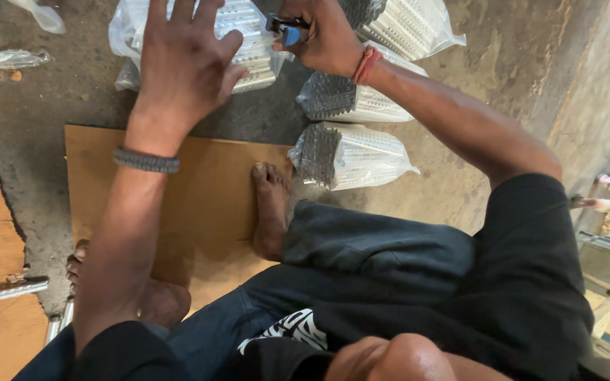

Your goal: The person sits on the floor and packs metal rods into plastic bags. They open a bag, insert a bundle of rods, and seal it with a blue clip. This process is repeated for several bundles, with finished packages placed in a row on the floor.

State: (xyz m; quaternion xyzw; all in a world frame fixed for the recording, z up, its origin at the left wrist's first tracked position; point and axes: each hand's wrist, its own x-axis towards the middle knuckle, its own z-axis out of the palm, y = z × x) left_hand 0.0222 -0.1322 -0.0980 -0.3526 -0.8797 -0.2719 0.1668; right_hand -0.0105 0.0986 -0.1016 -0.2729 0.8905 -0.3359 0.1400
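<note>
The left hand (185, 60) lies palm-down, fingers spread wide, flat on a clear plastic bag (248, 42) of pale ribbed metal parts at the top of the view; it grips nothing and only presses on the bag. A grey braided band (146, 161) circles the left wrist. The right hand (323, 35) is closed around a small tool with a blue and black body (287, 29), held just above the right edge of the same bag; the tool's working end is hidden by the fingers. A red thread band (366, 65) sits on the right wrist. The bag rests on the grey concrete floor (44, 106), just beyond the far edge of a brown cardboard sheet (206, 190). To the right of it lie three more filled bags: one at the top right (411, 25), one below the right wrist (347, 99), and one nearest the person (354, 156), beside the cardboard. A bare foot (271, 208) rests on the cardboard; the other foot (153, 300) is at its near left corner. A small empty-looking bag (1, 60) lies at the far left. A metal rod (5, 291) lies on a wooden surface at lower left.
</note>
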